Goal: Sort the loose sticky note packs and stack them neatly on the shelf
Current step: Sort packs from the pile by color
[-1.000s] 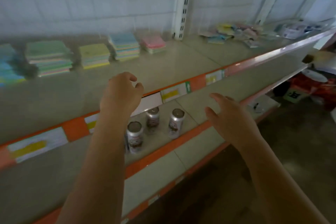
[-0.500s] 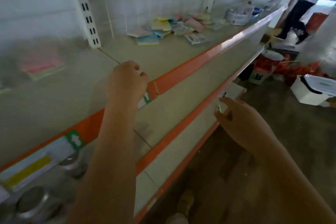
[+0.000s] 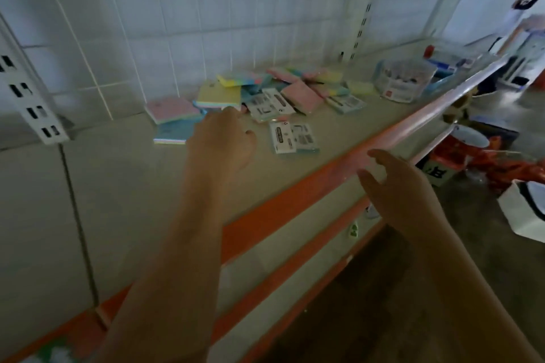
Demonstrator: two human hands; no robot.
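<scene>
Neither hand grips anything; left hand (image 3: 221,140) reaches toward loose packs (image 3: 267,91)

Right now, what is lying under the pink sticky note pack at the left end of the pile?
Under the pink sticky note pack lies a blue pack, its front part sticking out toward the shelf edge. How far it reaches beneath is covered, and the left hand hides its right end.

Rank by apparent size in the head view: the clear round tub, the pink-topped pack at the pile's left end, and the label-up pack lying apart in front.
1. Clear round tub, though farther away.
2. Pink-topped pack and label-up pack: look alike; not ranked.
</scene>
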